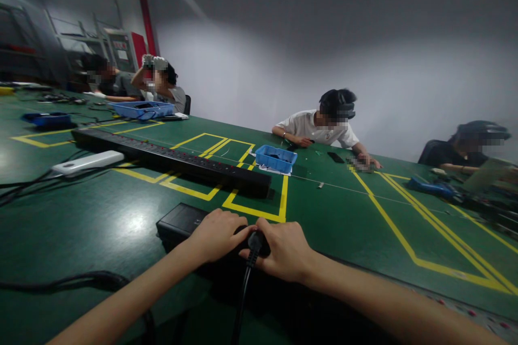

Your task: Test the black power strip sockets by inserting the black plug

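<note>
Near the table's front edge lies a long black box-shaped device (178, 220), its kind not clear from here. My left hand (218, 233) grips it from above, the thumb reaching toward a black power plug (256, 241). Around that plug and the dark end of the device, my right hand (285, 248) is closed, with the thumb nearly meeting the left one. A black cord (243, 296) runs down from the plug past the table edge. The contact between plug and device is hidden by my fingers.
Ahead on the green table (324, 226) lies a long black socket strip (170, 159), with a white bar-shaped plug-in piece (88, 163) at its left. Beyond are blue trays (275, 159). Black cables (60, 283) lie at left. Several people sit around the table.
</note>
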`<state>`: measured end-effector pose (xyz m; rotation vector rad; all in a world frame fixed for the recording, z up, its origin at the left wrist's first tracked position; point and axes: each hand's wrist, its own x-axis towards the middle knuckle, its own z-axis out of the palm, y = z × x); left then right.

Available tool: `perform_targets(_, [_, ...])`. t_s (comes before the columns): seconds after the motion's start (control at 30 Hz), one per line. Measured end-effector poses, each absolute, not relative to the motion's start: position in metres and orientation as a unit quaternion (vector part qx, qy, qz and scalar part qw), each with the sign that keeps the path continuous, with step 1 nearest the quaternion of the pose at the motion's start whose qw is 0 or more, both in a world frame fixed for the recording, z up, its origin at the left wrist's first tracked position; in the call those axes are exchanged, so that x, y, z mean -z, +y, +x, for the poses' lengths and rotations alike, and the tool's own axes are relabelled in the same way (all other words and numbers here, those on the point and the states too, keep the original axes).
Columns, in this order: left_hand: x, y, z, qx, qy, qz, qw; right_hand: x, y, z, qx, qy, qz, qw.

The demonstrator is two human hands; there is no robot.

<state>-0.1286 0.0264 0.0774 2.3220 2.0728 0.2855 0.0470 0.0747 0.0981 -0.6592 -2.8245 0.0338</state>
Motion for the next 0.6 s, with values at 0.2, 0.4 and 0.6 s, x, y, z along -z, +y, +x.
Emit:
perform_targets(0.2, [-0.0773,0.0256,-0.1286,-0.093,0.661,0.745,0.006,-0.1001,0.0746,0.0473,-0.014,-0.967,-0.227,0.115])
perform_targets(0.4, [-0.0775,0.0258,-0.1284,-0.088,0.661,0.745,0.009,-0.0990,0.0749,0.0473,-0.013,-0.966,-0.229,0.122])
perform_targets(0.6, [-0.0773,0.0257,-0.1281,-0.088,0.661,0.745,0.008,-0.0981,0.0749,0.0472,-0.010,-0.967,-0.223,0.124])
